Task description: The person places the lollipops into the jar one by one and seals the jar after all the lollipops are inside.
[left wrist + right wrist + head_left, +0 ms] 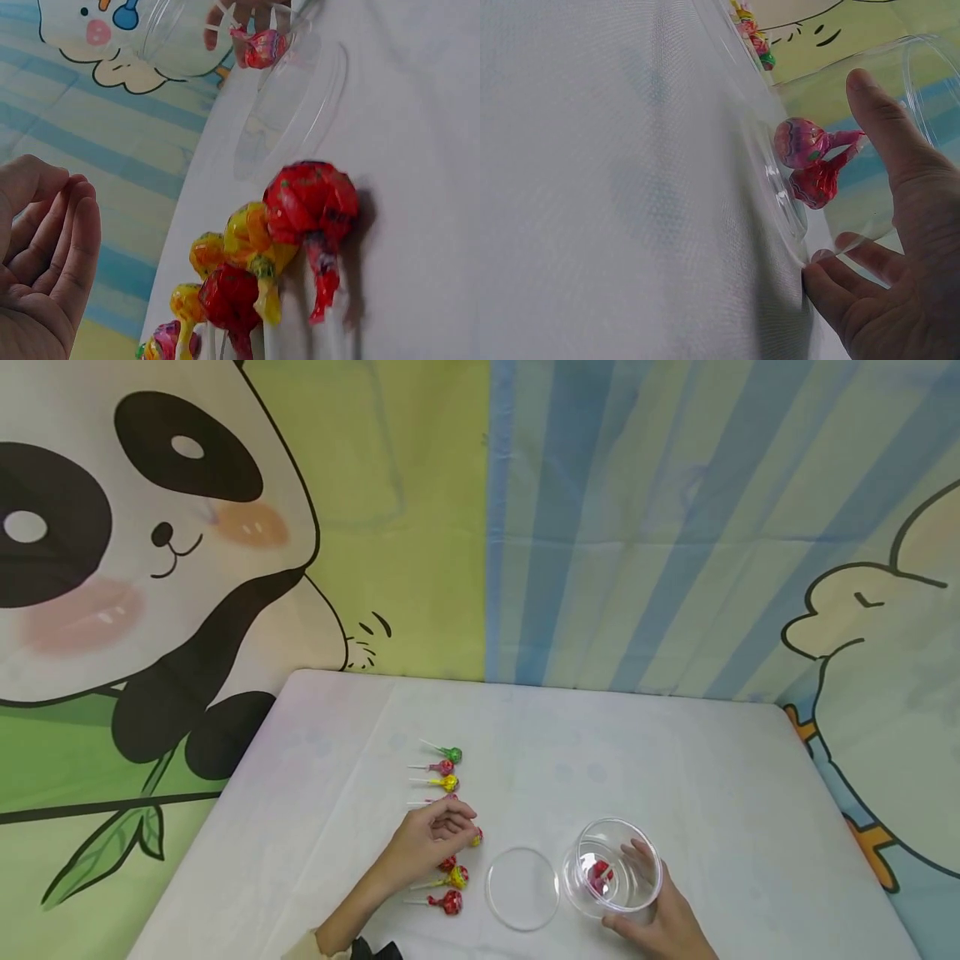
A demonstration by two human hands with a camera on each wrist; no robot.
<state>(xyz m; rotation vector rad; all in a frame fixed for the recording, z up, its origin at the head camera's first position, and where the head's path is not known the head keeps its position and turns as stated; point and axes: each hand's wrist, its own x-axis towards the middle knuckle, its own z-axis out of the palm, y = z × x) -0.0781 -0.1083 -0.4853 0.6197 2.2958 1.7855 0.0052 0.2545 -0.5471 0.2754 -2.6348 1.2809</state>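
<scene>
Lollipops lie in a row on the white surface, the heads on the side of the jar and the sticks away from it; such order probably keeps each one separate and easy to reach. Two more, a pink lollipop and a red lollipop, rest inside the jar with heads low and sticks upward, likely because the heads are heavier. The right hand has its grip curved around the jar wall, it seems in order to steady it. The left hand hovers over the row with loosely bent fingers; its grip is released, and I see nothing in it. Between row and jar lies a clear round lid, flat.

The wrappers are shiny, crinkled and twisted below round heads; the sticks are thin and white. The jar is smooth and transparent, whether glass or plastic I cannot tell. The surface shows a fine woven texture.
</scene>
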